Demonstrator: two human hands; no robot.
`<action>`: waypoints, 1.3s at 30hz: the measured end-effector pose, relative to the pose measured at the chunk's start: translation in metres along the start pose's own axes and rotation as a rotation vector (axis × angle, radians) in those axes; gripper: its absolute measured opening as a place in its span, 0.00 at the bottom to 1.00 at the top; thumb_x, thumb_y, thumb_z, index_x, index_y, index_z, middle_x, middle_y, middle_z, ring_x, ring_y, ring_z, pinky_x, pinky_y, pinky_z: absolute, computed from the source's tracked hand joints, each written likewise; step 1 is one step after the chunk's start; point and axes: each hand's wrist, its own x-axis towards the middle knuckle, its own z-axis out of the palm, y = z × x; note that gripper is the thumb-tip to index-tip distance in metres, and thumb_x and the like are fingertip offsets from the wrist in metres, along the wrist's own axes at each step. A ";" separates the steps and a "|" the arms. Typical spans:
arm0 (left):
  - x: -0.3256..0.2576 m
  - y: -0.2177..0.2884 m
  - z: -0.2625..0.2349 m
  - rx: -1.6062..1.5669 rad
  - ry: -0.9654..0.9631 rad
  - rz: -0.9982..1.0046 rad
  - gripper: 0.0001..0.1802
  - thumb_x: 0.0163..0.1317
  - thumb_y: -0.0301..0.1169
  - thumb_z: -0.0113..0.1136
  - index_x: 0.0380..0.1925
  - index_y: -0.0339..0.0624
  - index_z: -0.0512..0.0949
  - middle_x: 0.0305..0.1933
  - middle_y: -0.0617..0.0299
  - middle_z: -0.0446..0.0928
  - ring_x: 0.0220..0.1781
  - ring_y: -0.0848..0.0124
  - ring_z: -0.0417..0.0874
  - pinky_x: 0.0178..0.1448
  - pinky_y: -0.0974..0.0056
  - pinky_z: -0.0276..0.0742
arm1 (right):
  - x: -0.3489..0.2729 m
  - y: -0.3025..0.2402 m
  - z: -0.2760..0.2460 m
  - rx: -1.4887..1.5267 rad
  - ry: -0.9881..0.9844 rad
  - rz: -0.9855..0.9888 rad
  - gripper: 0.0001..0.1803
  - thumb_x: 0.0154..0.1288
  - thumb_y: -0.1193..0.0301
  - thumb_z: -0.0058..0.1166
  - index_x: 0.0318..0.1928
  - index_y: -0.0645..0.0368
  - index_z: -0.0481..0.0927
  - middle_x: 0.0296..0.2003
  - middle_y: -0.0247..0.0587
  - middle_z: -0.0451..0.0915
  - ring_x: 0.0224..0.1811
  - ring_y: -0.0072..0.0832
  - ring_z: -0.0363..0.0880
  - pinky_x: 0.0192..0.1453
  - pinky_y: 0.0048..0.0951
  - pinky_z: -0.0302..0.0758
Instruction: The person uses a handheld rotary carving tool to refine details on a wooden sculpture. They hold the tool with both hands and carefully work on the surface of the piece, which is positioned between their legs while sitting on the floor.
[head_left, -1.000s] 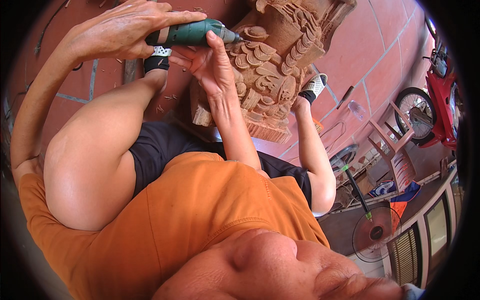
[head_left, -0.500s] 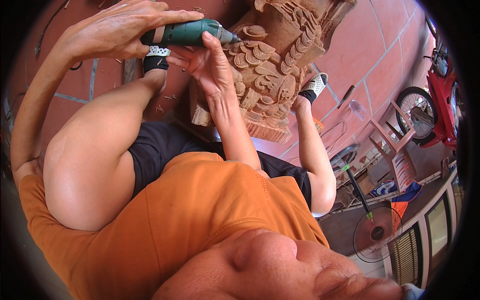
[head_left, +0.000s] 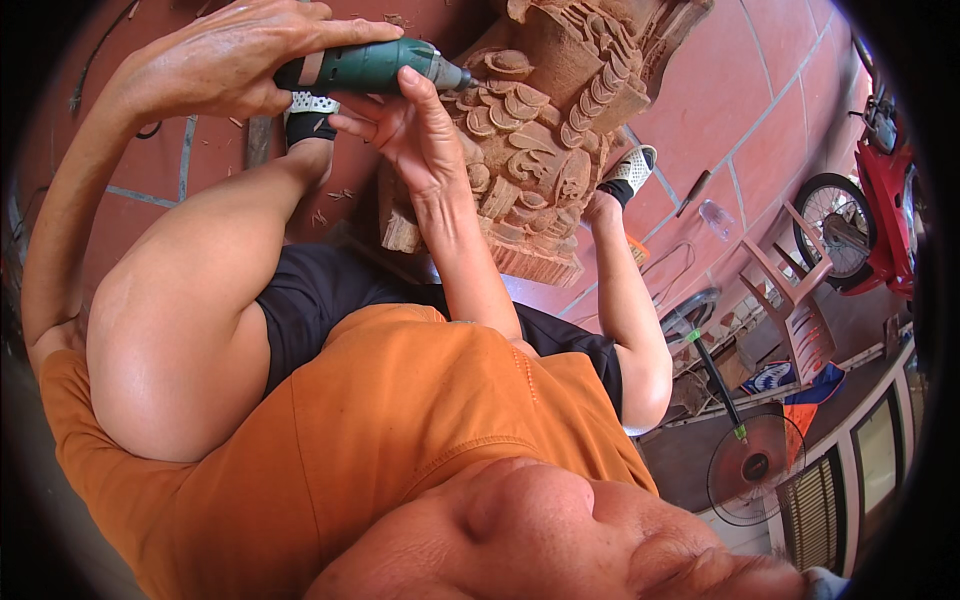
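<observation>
Gripping a dark green, tube-shaped power tool by its rear end, in the head view, the left hand wraps it from above, index finger stretched along the upper side and thumb beneath. From below, the right hand cups palm up, its thumb set against the green body near the grey nose and its visible fingers loosely bent; how firmly it clasps the tool I cannot tell. The step in hand looks like fine working of the relief on a large reddish-brown carving, seemingly wooden, covered in rounded, scale-like shapes. The next move seems to call for a steady nose, guided by both hands, and light contact along the edges so none chips. That carving stands on the red tiled floor between a white, dark-dotted left sandal and the matching right sandal, just right of the tool's nose; the right wrist passes in front of its left edge, the left hand is well apart from it, and whether the tip touches the surface is too small to tell
</observation>
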 end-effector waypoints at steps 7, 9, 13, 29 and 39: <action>-0.001 -0.002 0.005 0.020 0.011 -0.030 0.54 0.46 0.19 0.68 0.76 0.62 0.62 0.36 0.55 0.72 0.39 0.55 0.75 0.49 0.52 0.71 | 0.002 0.001 -0.001 -0.032 -0.003 -0.031 0.35 0.69 0.49 0.61 0.67 0.56 0.71 0.60 0.49 0.78 0.63 0.48 0.78 0.60 0.57 0.81; -0.002 -0.001 0.005 0.014 0.022 -0.025 0.54 0.46 0.18 0.68 0.76 0.63 0.62 0.36 0.55 0.72 0.39 0.56 0.75 0.49 0.52 0.70 | 0.002 0.001 -0.001 -0.040 -0.002 -0.042 0.36 0.69 0.47 0.60 0.67 0.56 0.71 0.60 0.49 0.78 0.64 0.48 0.78 0.60 0.58 0.81; 0.000 0.002 0.003 0.029 0.031 -0.025 0.53 0.47 0.19 0.68 0.76 0.63 0.62 0.36 0.55 0.72 0.39 0.56 0.75 0.49 0.52 0.70 | 0.002 0.000 0.001 -0.042 0.020 -0.064 0.36 0.69 0.45 0.59 0.67 0.56 0.71 0.60 0.50 0.79 0.64 0.48 0.78 0.61 0.58 0.80; 0.014 0.002 -0.021 0.043 -0.207 0.070 0.49 0.61 0.33 0.66 0.79 0.48 0.51 0.36 0.50 0.74 0.36 0.52 0.79 0.41 0.52 0.74 | 0.004 0.000 0.000 -0.041 0.065 -0.101 0.38 0.70 0.42 0.56 0.67 0.59 0.70 0.58 0.51 0.79 0.61 0.47 0.79 0.60 0.55 0.82; 0.012 0.009 -0.030 0.029 -0.219 0.070 0.49 0.60 0.33 0.66 0.79 0.49 0.52 0.38 0.49 0.75 0.39 0.51 0.79 0.44 0.51 0.74 | 0.004 -0.001 0.001 -0.047 0.065 -0.100 0.39 0.69 0.44 0.58 0.66 0.62 0.70 0.58 0.54 0.80 0.58 0.49 0.82 0.61 0.54 0.81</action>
